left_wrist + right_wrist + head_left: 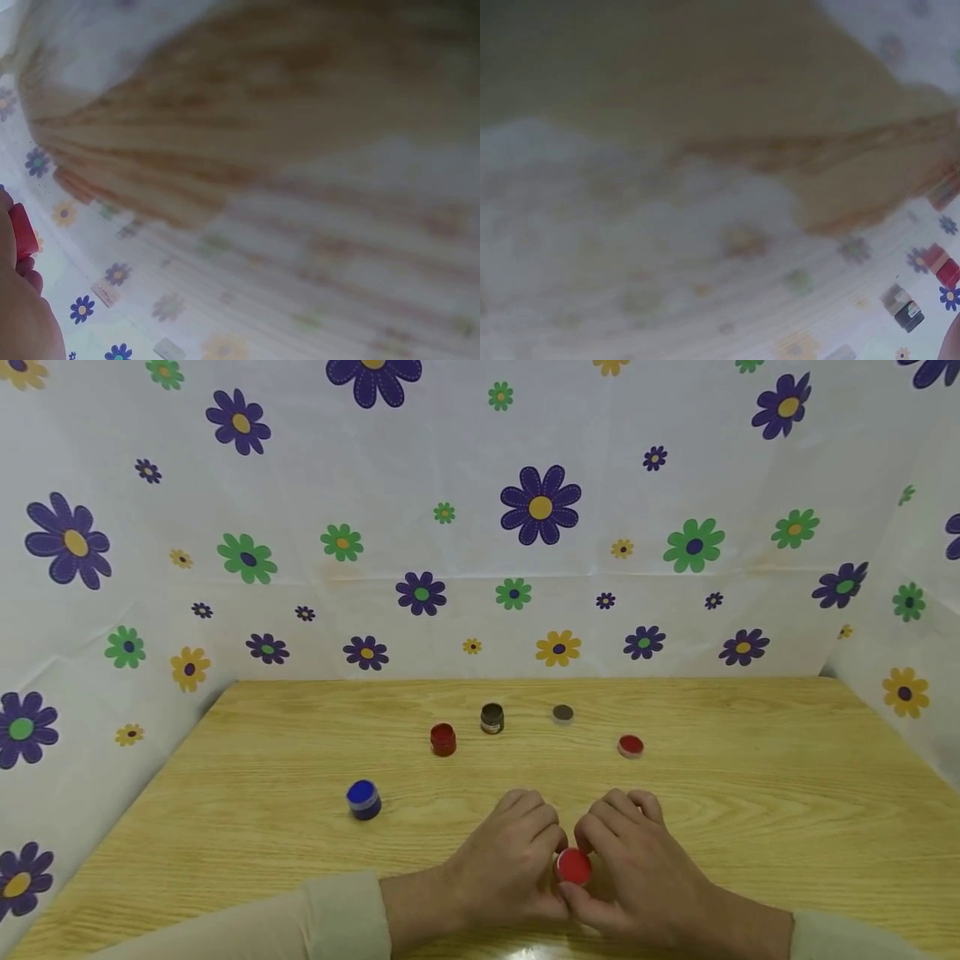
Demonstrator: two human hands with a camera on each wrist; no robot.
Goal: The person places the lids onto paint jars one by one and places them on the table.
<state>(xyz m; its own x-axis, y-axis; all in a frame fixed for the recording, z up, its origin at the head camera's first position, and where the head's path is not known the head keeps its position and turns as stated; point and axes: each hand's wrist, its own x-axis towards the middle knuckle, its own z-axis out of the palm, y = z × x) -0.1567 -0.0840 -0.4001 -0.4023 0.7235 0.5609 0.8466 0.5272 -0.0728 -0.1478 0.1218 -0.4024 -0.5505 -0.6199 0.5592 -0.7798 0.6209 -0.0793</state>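
Close to the front edge of the table, both hands meet at a small red-topped paint jar (573,866). The right hand (645,868) pinches it between thumb and curled fingers, round the red top. From the other side the left hand (506,860) grips it with curled fingers, its fingertips hidden. Part of a red thing (24,234) shows beside fingers at the left edge of the left wrist view. Large blurred shapes fill most of both wrist views.
Farther back stand an uncovered red paint jar (442,740) and an uncovered dark paint jar (492,718). A dark lid (562,714) and a red lid (631,746) lie to their right. Left of the hands is a blue-topped jar (363,800). Flowered cloth (450,552) surrounds the wooden table (262,760).
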